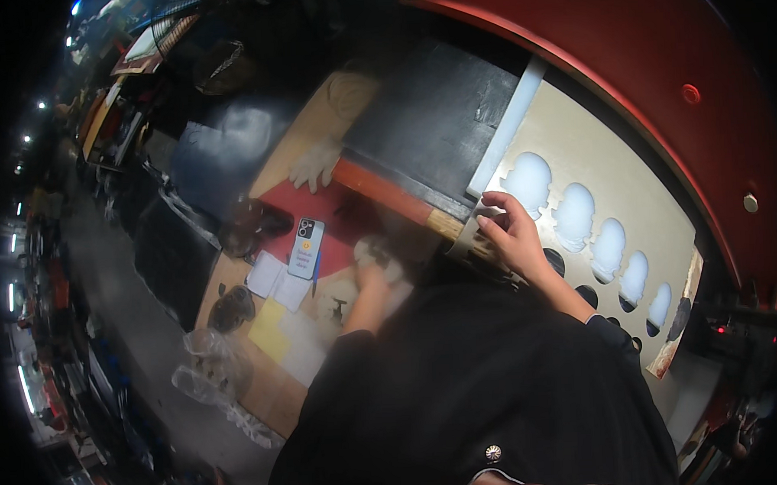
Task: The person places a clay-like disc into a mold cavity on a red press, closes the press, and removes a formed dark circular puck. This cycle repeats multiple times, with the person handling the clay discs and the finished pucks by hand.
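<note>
The pale glove-like bundle [380, 253] lies on the wooden bench [270, 405] near its inner edge, right at the fingers of the left hand [374, 280]; those fingers are blurred and partly hidden, so I cannot tell whether they pinch it or only rest against it. Just beside the left hand, toward the body, is a pale cloth [334, 304] with dark marks. The right hand [516, 235] is raised over the near left side of a beige panel [592, 134], its forefinger and thumb curved with a gap between the tips and nothing seen held there; whether it touches the panel cannot be told. Rounded cut-outs [571, 217] run across the panel in a row, shrinking toward the right, with light blue showing through and dark openings nearer the body. Left of the left hand, a phone [307, 233] lies back up, partly over a red sheet [322, 204] and partly over white paper [291, 290], with a blue pen [317, 267] just beside it. A second glove [316, 164] lies at the red sheet's far edge. Yellow paper [269, 329], dark eyewear [232, 307] and crumpled clear plastic [223, 371] are farther left. Beyond the hands stands a black flat-topped block [435, 115], and a red machine frame [627, 46] curves behind the panel.
</note>
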Demonstrator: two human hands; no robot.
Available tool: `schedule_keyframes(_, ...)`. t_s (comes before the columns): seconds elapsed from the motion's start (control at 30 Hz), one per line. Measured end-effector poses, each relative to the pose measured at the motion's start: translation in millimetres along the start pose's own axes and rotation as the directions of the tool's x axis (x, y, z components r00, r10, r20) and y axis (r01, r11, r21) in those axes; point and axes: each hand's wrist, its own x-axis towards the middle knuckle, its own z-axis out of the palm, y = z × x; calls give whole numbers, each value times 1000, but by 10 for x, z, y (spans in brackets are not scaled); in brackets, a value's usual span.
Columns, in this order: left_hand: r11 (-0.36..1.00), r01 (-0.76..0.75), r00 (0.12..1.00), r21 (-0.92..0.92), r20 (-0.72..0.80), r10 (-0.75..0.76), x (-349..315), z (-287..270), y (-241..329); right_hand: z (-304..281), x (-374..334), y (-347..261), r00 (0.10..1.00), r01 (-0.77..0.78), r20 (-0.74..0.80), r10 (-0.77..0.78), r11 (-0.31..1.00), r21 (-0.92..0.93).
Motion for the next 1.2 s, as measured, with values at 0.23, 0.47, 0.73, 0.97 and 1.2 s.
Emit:
schedule_keyframes(0.23,828,-366,926,424,83,367,-379,147,-4,-704,-272,157,922,94,-354,-156,978,-185)
schedule_keyframes(0.47,-289,-957,-254,-12,518,817,-1803,555,1052,-1669,-1308,542,738,-169,-502,-452,597,-785)
schedule_keyframes(0.73,-62,-972,158,228,824,545,-2213,1013,1124,-2472,-2209,881,225,-835,-889,-398,391,-387)
schedule_keyframes(0.97,-125,-992,-86,-23,850,520,-2063,797,1010,-2912,-2728,1159,148,-799,-983,-107,574,-182)
schedule_keyframes(1.2,-174,-983,-34,61,867,498,-1695,303,704,-2561,-3169,1205,177,-752,-963,-201,604,-264)
